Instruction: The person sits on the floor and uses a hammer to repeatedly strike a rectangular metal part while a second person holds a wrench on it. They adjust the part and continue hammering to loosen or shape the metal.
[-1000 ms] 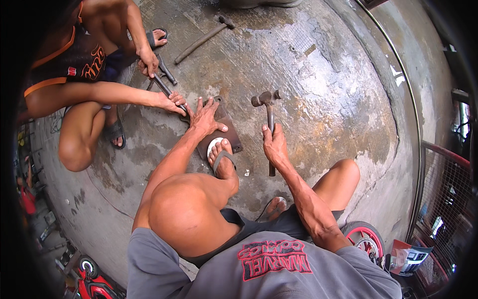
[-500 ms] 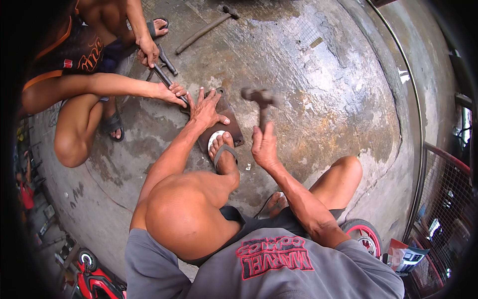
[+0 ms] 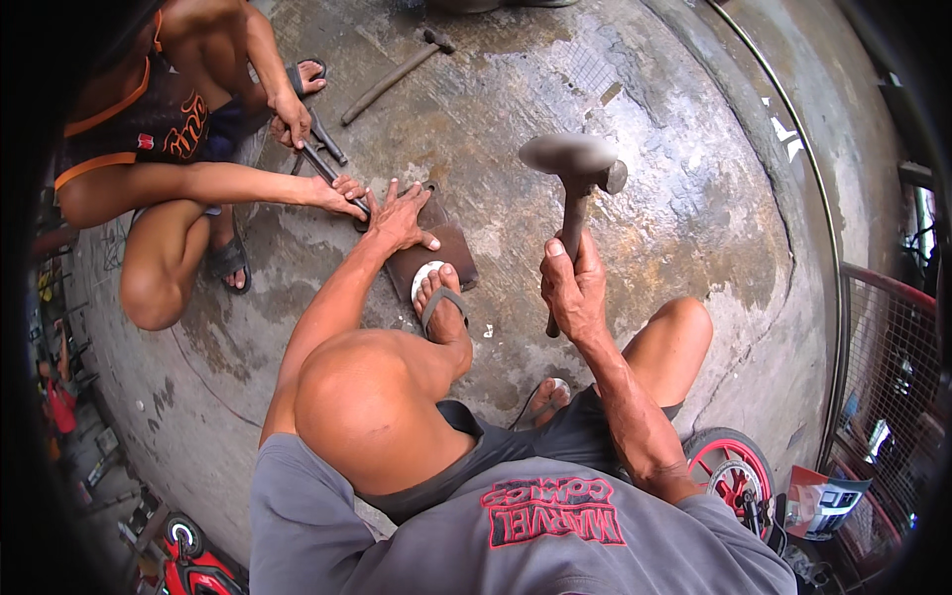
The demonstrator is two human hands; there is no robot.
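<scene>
My right hand (image 3: 572, 290) grips the handle of a hammer (image 3: 573, 169), whose metal head is raised and blurred above the concrete floor. My left hand (image 3: 401, 216) lies flat, fingers spread, on a dark brown metal plate (image 3: 446, 248) on the floor. My sandalled left foot (image 3: 438, 297) stands on the plate's near end. A second person squats at the upper left; that person's two hands (image 3: 342, 193) hold a dark metal rod (image 3: 322, 169) whose lower end reaches the plate beside my left hand.
Another hammer (image 3: 397, 71) lies on the concrete at the top. A red-rimmed wheel (image 3: 732, 474) stands at the lower right next to a wire fence (image 3: 892, 397). A red ride-on toy (image 3: 193, 555) sits at the lower left.
My right hand has lifted the hammer off the floor and swung its head up toward the camera. My left hand stays flat on the plate.
</scene>
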